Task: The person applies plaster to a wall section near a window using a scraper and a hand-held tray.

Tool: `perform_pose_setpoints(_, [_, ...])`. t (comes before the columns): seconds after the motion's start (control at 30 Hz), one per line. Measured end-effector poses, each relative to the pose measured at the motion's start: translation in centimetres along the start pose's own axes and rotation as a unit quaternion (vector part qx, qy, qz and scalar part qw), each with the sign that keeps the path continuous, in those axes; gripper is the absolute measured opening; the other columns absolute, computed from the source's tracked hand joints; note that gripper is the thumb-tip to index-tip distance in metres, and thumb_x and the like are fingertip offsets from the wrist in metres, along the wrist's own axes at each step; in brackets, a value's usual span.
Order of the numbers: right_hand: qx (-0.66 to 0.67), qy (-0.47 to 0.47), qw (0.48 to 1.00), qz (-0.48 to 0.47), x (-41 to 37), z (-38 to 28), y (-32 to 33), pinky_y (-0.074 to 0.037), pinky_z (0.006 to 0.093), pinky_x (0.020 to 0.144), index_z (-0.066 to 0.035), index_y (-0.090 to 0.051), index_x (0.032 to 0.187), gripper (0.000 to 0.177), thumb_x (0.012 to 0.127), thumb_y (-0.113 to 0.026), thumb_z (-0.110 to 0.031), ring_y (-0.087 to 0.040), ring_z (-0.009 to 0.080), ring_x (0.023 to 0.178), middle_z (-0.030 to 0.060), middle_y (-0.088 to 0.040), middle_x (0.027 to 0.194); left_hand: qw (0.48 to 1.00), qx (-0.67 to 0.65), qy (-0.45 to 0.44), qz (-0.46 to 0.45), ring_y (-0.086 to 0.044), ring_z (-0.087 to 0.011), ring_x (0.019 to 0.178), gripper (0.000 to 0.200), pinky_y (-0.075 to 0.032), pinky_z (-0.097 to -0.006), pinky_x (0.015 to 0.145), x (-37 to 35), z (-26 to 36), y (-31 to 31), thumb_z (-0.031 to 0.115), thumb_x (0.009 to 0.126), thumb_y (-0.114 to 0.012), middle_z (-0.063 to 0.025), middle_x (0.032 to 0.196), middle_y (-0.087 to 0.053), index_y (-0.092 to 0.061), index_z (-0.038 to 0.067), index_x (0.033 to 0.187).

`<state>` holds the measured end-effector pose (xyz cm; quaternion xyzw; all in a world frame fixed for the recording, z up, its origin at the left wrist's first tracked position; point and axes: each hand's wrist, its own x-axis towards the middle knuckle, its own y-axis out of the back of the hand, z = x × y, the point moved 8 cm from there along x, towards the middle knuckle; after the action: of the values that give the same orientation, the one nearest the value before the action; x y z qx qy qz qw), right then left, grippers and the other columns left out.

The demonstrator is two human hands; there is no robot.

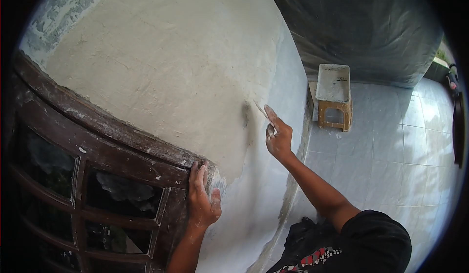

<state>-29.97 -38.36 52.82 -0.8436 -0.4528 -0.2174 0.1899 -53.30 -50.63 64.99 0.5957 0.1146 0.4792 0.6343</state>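
My right hand is closed round a thin flat blade, seen nearly edge-on, whose far edge is at the wall. Beige plaster covers much of the wall, with a darker patch left of the blade. My left hand rests with its fingers stretched upward against the corner of the brown wooden window frame, its thumb apart. White residue marks the fingers of both hands.
A tray with pale residue stands on a yellowish-brown stool at the right. Behind it hangs a dark plastic sheet. Grey tiles cover the floor, and glass panes fill the frame at the lower left.
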Motion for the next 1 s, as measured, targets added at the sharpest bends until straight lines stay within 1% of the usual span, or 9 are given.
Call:
perform_pose_setpoints(0.27, [-0.062, 0.085, 0.994, -0.034, -2.3, 0.0, -3.8, -0.053, 0.0406, 0.1, -0.006, -0.064, 0.131, 0.069, 0.068, -0.055, 0.019, -0.063, 0.0391, 0.118, 0.0201, -0.067, 0.124, 0.998, -0.052, 0.029, 0.014, -0.037, -0.0481, 0.142, 0.059, -0.034, -0.0498, 0.118, 0.1, -0.2, 0.0, 0.008, 0.096, -0.044, -0.0397, 0.151, -0.023, -0.024, -0.017, 0.145])
perform_pose_setpoints(0.33, [-0.066, 0.098, 0.992, -0.035, -3.5, -0.4, -2.0, -0.055, 0.0372, 0.096, -0.006, -0.064, 0.131, 0.066, 0.072, -0.05, 0.02, -0.068, 0.0307, 0.113, 0.0176, -0.07, 0.121, 0.999, -0.047, 0.027, 0.001, -0.037, -0.0479, 0.142, 0.058, -0.034, -0.05, 0.117, 0.0, -0.1, -0.1, 0.007, 0.096, -0.044, -0.0395, 0.151, -0.021, -0.024, -0.017, 0.145])
perform_pose_setpoints(0.4, [0.048, -0.232, 0.959, -0.157, -4.4, 3.6, -1.2, -0.056, 0.0316, 0.092, -0.004, -0.064, 0.131, 0.062, 0.079, -0.042, 0.021, -0.07, 0.0192, 0.101, 0.012, -0.072, 0.115, 0.999, -0.042, 0.024, 0.0, -0.037, -0.0477, 0.142, 0.058, -0.034, -0.0499, 0.117, 0.2, 0.1, 0.0, 0.007, 0.096, -0.044, -0.0395, 0.151, -0.022, -0.024, -0.017, 0.145])
perform_pose_setpoints(0.43, [0.126, -0.254, 0.951, -0.126, -4.7, 5.1, -0.9, -0.054, 0.0273, 0.092, 0.002, -0.064, 0.128, 0.057, 0.082, -0.037, 0.02, -0.065, 0.0112, 0.095, 0.0072, -0.071, 0.106, 0.999, -0.034, 0.022, -0.003, -0.037, -0.0475, 0.142, 0.058, -0.035, -0.0498, 0.117, 0.1, 0.1, 0.0, 0.006, 0.096, -0.043, -0.0395, 0.151, -0.022, -0.024, -0.017, 0.145])
perform_pose_setpoints(0.53, [0.462, -0.381, 0.796, -0.089, -4.3, 7.1, -0.9, -0.053, 0.0412, 0.102, 0.011, -0.055, 0.128, 0.043, 0.087, -0.045, 0.013, -0.066, 0.0266, 0.107, 0.0157, -0.065, 0.117, 1.0, -0.016, 0.0, 0.019, -0.041, -0.0485, 0.138, 0.06, -0.044, -0.0494, 0.112, -0.1, -0.3, 0.0, 0.004, 0.092, -0.05, -0.0402, 0.149, -0.027, -0.029, -0.014, 0.145])
perform_pose_setpoints(0.67, [0.509, -0.373, 0.772, -0.076, -3.1, 4.3, -0.9, -0.057, 0.0499, 0.099, 0.005, -0.059, 0.109, 0.021, 0.09, -0.051, 0.006, -0.067, 0.0293, 0.102, 0.0145, -0.065, 0.113, 0.999, -0.035, 0.01, 0.024, -0.042, -0.0486, 0.138, 0.059, -0.044, -0.0495, 0.111, -0.2, 0.0, 0.2, 0.006, 0.093, -0.049, -0.0403, 0.149, -0.027, -0.029, -0.014, 0.145])
perform_pose_setpoints(0.87, [0.352, -0.255, 0.898, -0.067, -1.7, 4.0, -1.2, -0.053, 0.0331, 0.098, 0.007, -0.06, 0.128, 0.03, 0.099, -0.052, 0.003, -0.066, 0.0185, 0.107, 0.0122, -0.068, 0.119, 0.998, -0.058, 0.033, 0.006, -0.037, -0.0463, 0.142, 0.057, -0.035, -0.0496, 0.117, -0.3, -0.2, 0.0, 0.006, 0.097, -0.043, -0.0367, 0.153, -0.022, -0.025, -0.016, 0.146])
perform_pose_setpoints(0.97, [0.119, -0.125, 0.981, -0.089, -1.9, 3.1, -1.5, -0.041, 0.0166, 0.076, -0.005, -0.06, 0.138, 0.049, 0.095, -0.051, 0.016, -0.046, 0.0074, 0.079, -0.0005, -0.057, 0.091, 0.998, -0.052, 0.023, 0.007, -0.039, -0.0477, 0.141, 0.059, -0.039, -0.05, 0.115, -0.3, -0.3, 0.0, 0.005, 0.096, -0.047, -0.0369, 0.153, -0.021, -0.026, -0.014, 0.147])
perform_pose_setpoints(1.0, [0.103, -0.075, 0.989, -0.075, -1.8, 3.0, -1.7, -0.043, 0.0161, 0.078, -0.006, -0.057, 0.142, 0.048, 0.098, -0.051, 0.011, -0.05, 0.0071, 0.081, -0.001, -0.059, 0.093, 0.999, -0.046, 0.012, 0.012, -0.04, -0.0493, 0.139, 0.061, -0.043, -0.0503, 0.112, -0.4, -0.5, 0.0, 0.004, 0.094, -0.051, -0.038, 0.153, -0.021, -0.026, -0.012, 0.148])
